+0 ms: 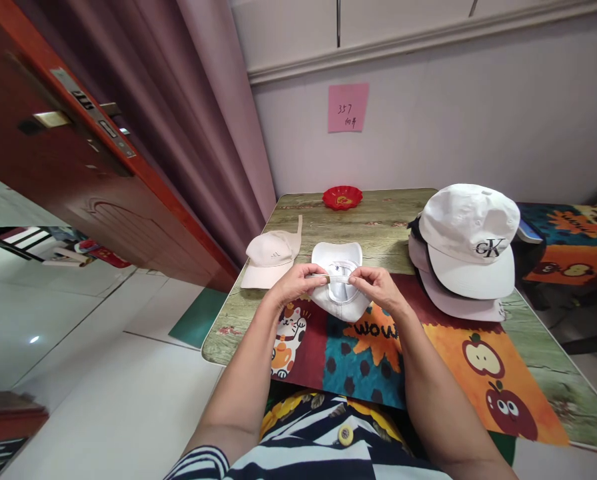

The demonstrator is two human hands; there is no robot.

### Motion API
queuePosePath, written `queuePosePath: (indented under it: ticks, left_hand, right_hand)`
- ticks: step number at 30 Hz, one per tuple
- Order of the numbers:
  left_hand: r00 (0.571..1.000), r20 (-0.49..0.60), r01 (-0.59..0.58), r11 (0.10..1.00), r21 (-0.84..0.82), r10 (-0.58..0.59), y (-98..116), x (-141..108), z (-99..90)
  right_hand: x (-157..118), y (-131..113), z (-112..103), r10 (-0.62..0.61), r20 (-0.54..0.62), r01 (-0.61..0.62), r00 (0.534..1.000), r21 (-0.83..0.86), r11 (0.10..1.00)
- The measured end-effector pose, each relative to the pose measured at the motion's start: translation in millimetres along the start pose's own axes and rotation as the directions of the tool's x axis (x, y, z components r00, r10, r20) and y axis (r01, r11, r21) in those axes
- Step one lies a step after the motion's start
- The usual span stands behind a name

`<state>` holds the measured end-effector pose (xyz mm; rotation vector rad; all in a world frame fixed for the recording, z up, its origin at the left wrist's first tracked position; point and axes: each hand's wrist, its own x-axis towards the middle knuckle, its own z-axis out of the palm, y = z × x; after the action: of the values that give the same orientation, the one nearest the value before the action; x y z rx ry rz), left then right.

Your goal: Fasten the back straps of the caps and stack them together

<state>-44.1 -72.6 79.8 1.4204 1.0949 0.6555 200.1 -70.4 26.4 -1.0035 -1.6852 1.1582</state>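
Observation:
A white baseball cap (336, 253) lies upside down in front of me, its brim pointing away and its inside showing. My left hand (301, 280) pinches one end of the cap's back strap. On the other side, my right hand (376, 287) grips the strap too, so the strap spans the gap between my fingertips over the opening. Left of the hands, a pale pink cap (271, 252) sits upright with its strap sticking up. To the right stands a stack of caps, topped by a white cap (468, 233) with black letters on its front.
A red scalloped dish (342, 197) is at the table's back edge. A colourful printed mat (363, 383) covers the front of the wooden table (383, 230). Behind is a wall with a pink note (348, 108). A wooden door (123, 207) and curtain (213, 120) stand left.

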Motion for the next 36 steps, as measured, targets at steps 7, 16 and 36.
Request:
queuePosePath:
  ticks: [7,16,36]
  left_hand:
    - [1.0,-0.001,0.0,1.0,0.03,0.0,-1.2,0.7,-2.4]
    - [0.999,-0.037,0.011,0.999,0.042,-0.009,4.0,-3.4,-0.2]
    - [1.0,0.027,-0.002,1.0,0.02,0.001,-3.6,-5.8,-4.6]
  right_hand:
    - [0.0,0.4,0.8,-0.001,0.011,0.001,1.0,-0.014,1.0]
    - [0.3,5.4,0.8,0.002,0.009,-0.002,1.0,-0.034,0.999]
    - [-0.6,1.1,-3.1,-0.031,0.121,0.038,0.992,-0.057,0.998]
